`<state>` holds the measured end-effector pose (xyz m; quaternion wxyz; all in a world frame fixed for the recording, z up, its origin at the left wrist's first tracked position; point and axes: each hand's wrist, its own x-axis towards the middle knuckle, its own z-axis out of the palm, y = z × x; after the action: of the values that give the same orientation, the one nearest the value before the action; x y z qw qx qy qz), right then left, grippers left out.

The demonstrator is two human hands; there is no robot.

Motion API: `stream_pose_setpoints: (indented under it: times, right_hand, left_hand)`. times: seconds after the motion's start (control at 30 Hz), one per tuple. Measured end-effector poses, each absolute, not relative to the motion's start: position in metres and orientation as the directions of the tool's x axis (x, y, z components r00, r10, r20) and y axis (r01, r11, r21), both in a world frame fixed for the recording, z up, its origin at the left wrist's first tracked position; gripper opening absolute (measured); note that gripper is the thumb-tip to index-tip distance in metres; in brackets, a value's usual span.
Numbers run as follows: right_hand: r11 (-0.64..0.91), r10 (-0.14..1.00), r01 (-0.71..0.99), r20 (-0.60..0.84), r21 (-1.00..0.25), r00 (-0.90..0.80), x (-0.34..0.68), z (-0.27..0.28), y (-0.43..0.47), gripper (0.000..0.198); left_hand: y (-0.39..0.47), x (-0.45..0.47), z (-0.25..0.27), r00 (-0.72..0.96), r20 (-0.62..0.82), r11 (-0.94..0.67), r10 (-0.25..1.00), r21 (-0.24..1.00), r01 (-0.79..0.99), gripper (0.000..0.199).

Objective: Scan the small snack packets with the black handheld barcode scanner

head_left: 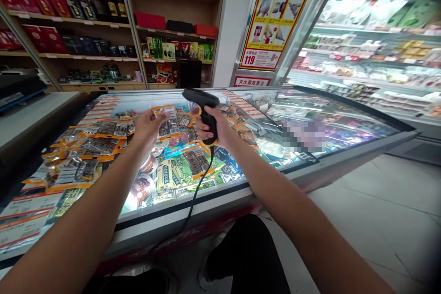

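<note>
One scanner [200, 97] in the right hand [222, 127], one packet [171, 121] in the left hand [146, 125], both over a glass-topped freezer [155, 231].
Right hand closed round the scanner's grip, one black cord [198, 188] trailing; left hand pinching the packet's edge. Orange-edged packets [103, 145] lie overlapped on the glass, uncountable, print illegible. One red poster [279, 18] reads "使用方法" and "119"; one sign [251, 81] below, "灭火器放置点". Flat boxes [150, 20] on the shelf [168, 32]: two red, one black.
</note>
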<state>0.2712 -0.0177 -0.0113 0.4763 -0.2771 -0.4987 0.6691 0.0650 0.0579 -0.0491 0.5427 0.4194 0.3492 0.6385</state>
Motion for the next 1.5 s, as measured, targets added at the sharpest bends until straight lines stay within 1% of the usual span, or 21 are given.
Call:
stream_pose_setpoints:
  times: [0.07,0.13,0.27,0.33,0.37,0.4,0.47,0.57,0.67,1.0,1.1,1.17,1.2,1.23,1.27,1.3,1.33,1.37,1.4,1.43,1.5]
  right_hand:
    - [-0.046,0.911,-0.353,0.106,-0.934,-0.398,0.275,-0.019,-0.021,0.031]
    - [-0.038,0.904,-0.344,0.114,-0.938,-0.411,0.274,-0.022,-0.023,0.03]
    - [-0.032,0.894,-0.308,0.11,-0.951,-0.433,0.27,-0.022,-0.024,0.031]
    - [-0.035,0.89,-0.285,0.1,-0.958,-0.445,0.269,-0.023,-0.024,0.03]
    - [-0.038,0.888,-0.278,0.095,-0.96,-0.45,0.269,-0.024,-0.024,0.03]
    - [-0.044,0.886,-0.273,0.088,-0.961,-0.455,0.269,-0.025,-0.023,0.03]
    - [-0.062,0.888,-0.248,0.06,-0.967,-0.456,0.269,-0.026,-0.023,0.03]
    - [-0.095,0.9,-0.146,-0.023,-0.985,-0.436,0.27,-0.026,-0.023,0.028]
    - [-0.11,0.908,-0.061,-0.076,-0.992,-0.412,0.273,-0.025,-0.024,0.027]
    - [-0.089,0.906,0.065,-0.108,-0.994,-0.409,0.273,-0.021,-0.028,0.03]
    - [-0.077,0.901,0.077,-0.102,-0.994,-0.422,0.274,-0.023,-0.026,0.03]
    - [-0.072,0.9,0.07,-0.095,-0.995,-0.425,0.275,-0.024,-0.025,0.03]
    - [-0.071,0.904,0.067,-0.093,-0.995,-0.417,0.275,-0.025,-0.024,0.029]
    - [-0.073,0.911,0.066,-0.094,-0.995,-0.401,0.275,-0.025,-0.024,0.029]
    - [-0.077,0.921,0.065,-0.096,-0.995,-0.377,0.275,-0.025,-0.024,0.028]
    - [-0.083,0.933,0.059,-0.099,-0.995,-0.345,0.275,-0.025,-0.024,0.028]
    - [-0.091,0.945,0.043,-0.099,-0.995,-0.311,0.274,-0.024,-0.024,0.027]
    - [-0.093,0.956,0.014,-0.093,-0.996,-0.278,0.274,-0.024,-0.023,0.027]
    - [-0.092,0.965,-0.024,-0.083,-0.995,-0.248,0.274,-0.023,-0.023,0.026]
    - [-0.089,0.973,-0.068,-0.072,-0.994,-0.218,0.275,-0.023,-0.023,0.026]
    - [-0.092,0.983,-0.148,-0.066,-0.985,-0.173,0.276,-0.022,-0.021,0.026]
  left_hand:
    - [0.056,0.072,-0.052,-0.007,0.173,-0.157,0.985,0.877,-0.455,0.015]
    - [0.053,0.077,-0.053,0.012,0.139,-0.109,0.99,0.828,-0.551,0.013]
    - [0.053,0.077,-0.053,-0.045,-0.051,0.012,0.998,0.781,-0.625,0.005]
    - [0.055,0.075,-0.053,-0.018,-0.145,0.1,0.989,0.762,-0.64,0.011]
    - [0.056,0.074,-0.053,0.012,-0.163,0.133,0.987,0.759,-0.637,0.013]
    - [0.056,0.073,-0.053,0.044,-0.156,0.148,0.987,0.763,-0.63,0.014]
    - [0.057,0.072,-0.053,0.079,-0.093,0.122,0.992,0.782,-0.611,0.019]
    - [0.061,0.069,-0.055,0.045,0.019,0.013,0.999,0.79,-0.613,0.03]
    - [0.068,0.065,-0.056,0.02,0.086,-0.054,0.996,0.775,-0.63,0.035]
    - [0.073,0.058,-0.056,0.038,0.137,-0.083,0.99,0.772,-0.631,0.043]
    - [0.073,0.06,-0.058,0.034,0.151,-0.094,0.988,0.763,-0.639,0.044]
    - [0.074,0.06,-0.057,0.017,0.147,-0.107,0.989,0.788,-0.607,0.042]
    - [0.074,0.058,-0.056,-0.003,0.143,-0.122,0.99,0.829,-0.546,0.04]
    - [0.074,0.055,-0.055,-0.026,0.142,-0.14,0.989,0.89,-0.435,0.036]
    - [0.074,0.051,-0.053,-0.048,0.153,-0.16,0.987,0.949,-0.271,0.033]
    - [0.072,0.046,-0.051,-0.06,0.18,-0.184,0.982,0.981,-0.063,0.031]
    - [0.071,0.04,-0.048,-0.058,0.218,-0.206,0.974,0.965,0.161,0.031]
    - [0.068,0.034,-0.046,-0.039,0.255,-0.224,0.966,0.904,0.363,0.033]
    - [0.065,0.028,-0.044,-0.017,0.284,-0.234,0.959,0.819,0.524,0.035]
    - [0.063,0.023,-0.042,0.004,0.307,-0.236,0.952,0.723,0.649,0.037]
    - [0.057,0.014,-0.04,0.035,0.345,-0.221,0.938,0.516,0.828,0.04]
